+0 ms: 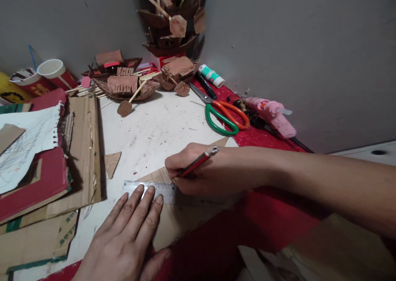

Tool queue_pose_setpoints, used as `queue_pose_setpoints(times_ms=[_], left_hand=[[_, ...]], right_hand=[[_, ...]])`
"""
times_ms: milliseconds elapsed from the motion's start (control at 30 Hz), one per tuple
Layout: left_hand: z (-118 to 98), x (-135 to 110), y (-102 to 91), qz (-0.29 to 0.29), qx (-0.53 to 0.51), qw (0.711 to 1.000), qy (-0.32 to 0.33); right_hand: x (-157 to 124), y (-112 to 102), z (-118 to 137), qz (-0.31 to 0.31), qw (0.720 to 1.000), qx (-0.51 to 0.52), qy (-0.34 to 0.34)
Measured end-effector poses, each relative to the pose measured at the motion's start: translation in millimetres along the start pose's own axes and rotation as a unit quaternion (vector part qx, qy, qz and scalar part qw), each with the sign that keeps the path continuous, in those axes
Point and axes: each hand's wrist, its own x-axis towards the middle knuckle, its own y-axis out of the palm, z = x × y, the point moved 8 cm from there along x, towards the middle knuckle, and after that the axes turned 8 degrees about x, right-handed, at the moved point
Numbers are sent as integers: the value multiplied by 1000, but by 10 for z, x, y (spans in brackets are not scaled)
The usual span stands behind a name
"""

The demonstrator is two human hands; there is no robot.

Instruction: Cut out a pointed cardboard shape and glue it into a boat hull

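My left hand point(133, 227) lies flat with its fingers stretched out, the fingertips pressing on a clear plastic ruler point(131, 185). Under the ruler is a piece of brown cardboard point(173, 219), part of it showing above and below the ruler's edges. A red and black pencil point(198, 163) is gripped in my right hand point(194, 169), tilted with its back end up to the right. The pencil's tip is hidden behind my fingers, close to the ruler's upper edge. A small cardboard scrap point(113, 164) lies left of the ruler.
Scissors point(227, 118) with green and orange handles lie at the right, near a pink glue gun point(272, 114), a black marker point(207, 87) and a white-green tube point(212, 75). Cardboard boats point(123, 87) stand behind. Stacked cardboard sheets point(83, 149) and paper cups point(57, 73) are at left.
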Motion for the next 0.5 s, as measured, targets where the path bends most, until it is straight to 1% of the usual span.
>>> queue_pose_setpoints(times_ms=[133,400,500], left_hand=[[7,3,-10,7,0,1000,-1],[6,-4,0,9,6,1000,0],[9,0,0,11,5,1000,0]], right_hand=[[-9,2,-18,-1,1000,17,4],[-28,21,-69,-5,1000,21,22],[-37,21,-64,-16,1000,25,10]])
